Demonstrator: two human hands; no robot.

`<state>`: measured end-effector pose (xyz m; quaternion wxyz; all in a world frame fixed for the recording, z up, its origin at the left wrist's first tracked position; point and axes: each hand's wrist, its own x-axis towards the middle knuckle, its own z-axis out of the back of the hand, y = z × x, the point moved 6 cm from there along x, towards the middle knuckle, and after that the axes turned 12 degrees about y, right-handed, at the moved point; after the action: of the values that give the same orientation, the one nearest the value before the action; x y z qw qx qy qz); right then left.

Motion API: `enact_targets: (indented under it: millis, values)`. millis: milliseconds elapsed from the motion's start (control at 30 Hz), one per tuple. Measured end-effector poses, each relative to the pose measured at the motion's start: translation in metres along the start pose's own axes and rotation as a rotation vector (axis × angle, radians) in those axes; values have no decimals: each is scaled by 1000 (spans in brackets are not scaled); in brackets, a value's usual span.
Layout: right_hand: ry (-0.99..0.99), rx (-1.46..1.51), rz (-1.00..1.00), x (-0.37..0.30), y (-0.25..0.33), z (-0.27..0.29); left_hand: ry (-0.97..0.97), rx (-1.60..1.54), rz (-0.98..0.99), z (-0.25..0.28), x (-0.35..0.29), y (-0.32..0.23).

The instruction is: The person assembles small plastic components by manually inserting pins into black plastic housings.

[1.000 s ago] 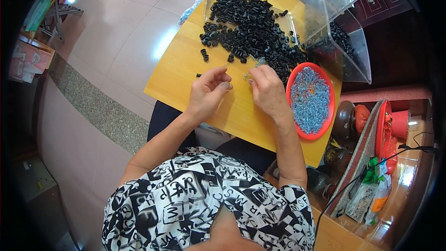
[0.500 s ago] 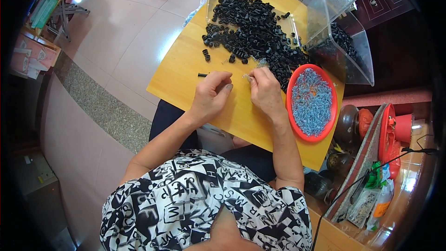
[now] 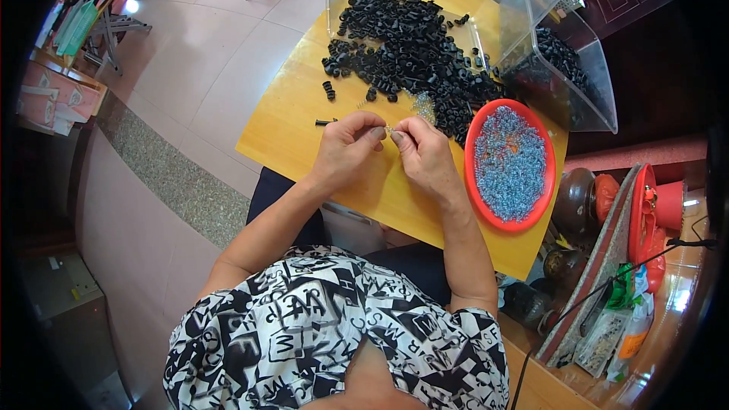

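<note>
Over the yellow board (image 3: 281, 118), my two hands meet with the fingertips almost touching. My right hand (image 3: 427, 153) is closed in a pinch on a small silvery metal spring (image 3: 389, 130), which shows between the fingertips. My left hand (image 3: 345, 153) is also closed, thumb against the curled fingers; whatever it holds is too small to make out. A short black rod (image 3: 325, 122) lies just beyond the left knuckles. Past the right hand is a little heap of fine springs (image 3: 423, 108), beside a large spread of small black plastic parts (image 3: 410, 49).
To the right, a red oval tray (image 3: 471, 159) holds many small blue-silver pieces. Behind it, a clear plastic bin (image 3: 600, 99) contains more black parts. Dark jars (image 3: 575, 196) stand below the board's right edge. A folding stool (image 3: 114, 30) is at the far left.
My right hand has moved left with the spring, and my left hand slightly right, closing the gap between them. The whole view has shifted slightly.
</note>
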<state>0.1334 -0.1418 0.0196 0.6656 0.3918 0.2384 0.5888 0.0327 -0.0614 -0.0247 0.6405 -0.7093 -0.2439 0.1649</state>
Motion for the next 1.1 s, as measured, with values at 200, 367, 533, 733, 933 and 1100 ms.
enact_targets:
  millis: [200,367,533,733,933,1100]
  values:
    - [-26,92,-79,-3,-7,1,32,-16,75,-5,3,-1]
    - [-61,239,-150,-5,-16,-5,26,203,27,-4,3,-2]
    - [-74,318,-85,-6,-12,-7,27,44,-135,-9,7,-9]
    - [-95,178,-52,-5,-5,-1,55,68,13,-9,13,-5]
    - [-130,163,-45,-5,-11,1,148,-88,112,-9,18,3]
    - [-40,633,-242,-6,-21,0,194,-350,176,-10,15,2]
